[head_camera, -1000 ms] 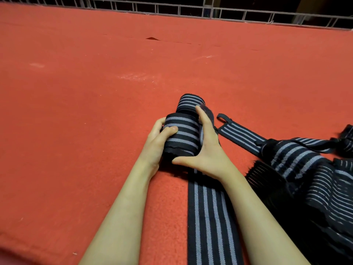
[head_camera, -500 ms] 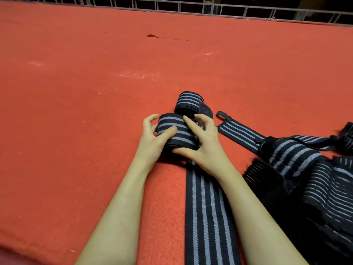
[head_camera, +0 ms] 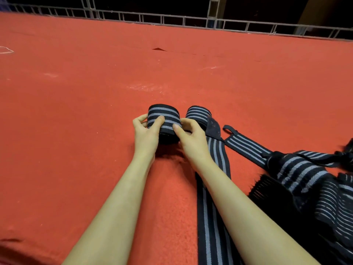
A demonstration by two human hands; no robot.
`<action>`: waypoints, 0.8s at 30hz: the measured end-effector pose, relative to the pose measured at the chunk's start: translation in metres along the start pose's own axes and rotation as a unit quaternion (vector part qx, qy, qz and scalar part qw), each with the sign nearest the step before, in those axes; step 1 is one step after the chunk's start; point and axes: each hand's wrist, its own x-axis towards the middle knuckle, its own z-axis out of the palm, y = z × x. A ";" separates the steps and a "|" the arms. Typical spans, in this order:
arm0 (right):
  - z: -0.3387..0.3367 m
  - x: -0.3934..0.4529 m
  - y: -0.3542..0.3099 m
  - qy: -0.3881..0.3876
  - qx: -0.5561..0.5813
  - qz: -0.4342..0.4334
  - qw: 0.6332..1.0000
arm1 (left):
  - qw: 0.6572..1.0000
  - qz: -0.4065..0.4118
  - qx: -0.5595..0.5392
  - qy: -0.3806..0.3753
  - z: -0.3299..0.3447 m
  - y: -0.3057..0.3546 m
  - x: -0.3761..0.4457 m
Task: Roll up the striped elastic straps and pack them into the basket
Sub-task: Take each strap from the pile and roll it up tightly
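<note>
Striped roll (head_camera: 163, 121) pinched between left hand (head_camera: 146, 133) and right hand (head_camera: 191, 138).

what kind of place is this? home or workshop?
Likely a workshop or packing bench, not a home: a wide red felt-covered table, a metal grid rail along its far edge, and a pile of striped straps awaiting rolling.

both hands, left hand (head_camera: 145, 133) and right hand (head_camera: 191, 138), grip 1 rolled strap (head_camera: 164, 119) on the red carpet (head_camera: 76, 131); a 2nd roll (head_camera: 198, 114) sits beside it.
</note>
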 end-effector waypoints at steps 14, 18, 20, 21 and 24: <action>0.037 0.034 0.036 0.119 -0.142 -0.091 0.978 | 0.999 0.019 0.027 -0.016 0.017 -0.045 0.073; 0.039 0.036 0.042 0.152 -0.251 -0.086 0.952 | 0.970 0.112 0.216 0.013 0.021 -0.055 0.075; 0.039 0.036 0.042 0.143 -0.254 -0.074 0.954 | 0.961 0.153 0.230 0.025 0.022 -0.055 0.074; 0.038 0.036 0.042 0.138 -0.245 -0.066 0.957 | 0.960 0.163 0.228 0.022 0.022 -0.054 0.073; 0.035 0.035 0.039 0.134 -0.198 -0.051 0.970 | 0.958 0.159 0.237 0.013 0.021 -0.053 0.069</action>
